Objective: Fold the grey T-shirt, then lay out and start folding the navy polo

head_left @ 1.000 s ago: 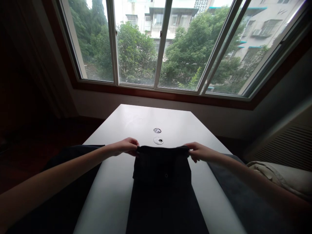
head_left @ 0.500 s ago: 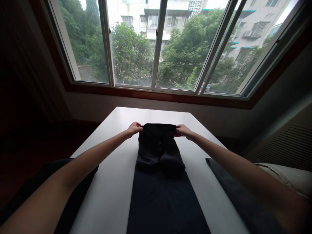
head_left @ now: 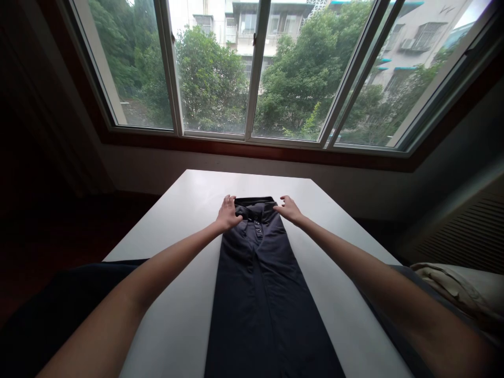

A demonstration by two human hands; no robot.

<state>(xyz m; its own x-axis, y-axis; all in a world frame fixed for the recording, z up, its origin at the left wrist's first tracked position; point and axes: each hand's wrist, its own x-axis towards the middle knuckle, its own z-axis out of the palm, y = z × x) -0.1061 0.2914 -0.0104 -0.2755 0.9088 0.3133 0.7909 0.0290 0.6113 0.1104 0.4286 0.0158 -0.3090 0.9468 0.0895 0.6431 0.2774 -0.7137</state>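
Observation:
Dark navy trousers (head_left: 268,294) lie lengthwise on the white table (head_left: 173,294), with the waistband at the far end and the legs running towards me. Several small round fasteners show down the front below the waistband. At the waistband's left corner rests my left hand (head_left: 229,212), its fingers apart and its thumb over the cloth. My right hand (head_left: 289,208) is at the right corner, fingers spread and thumb at the waistband's edge. Neither hand is closed round the fabric.
Dark cloth (head_left: 79,294) hangs over the table's left side. On the right lie a dark grey cloth (head_left: 388,331) and a pale beige cloth (head_left: 464,286). Beyond the table's far edge are a wall and a wide window (head_left: 246,139).
The waistband was held up by both hands and now lies down on the table, its front and fasteners in fuller view. Both hands have let go and spread their fingers.

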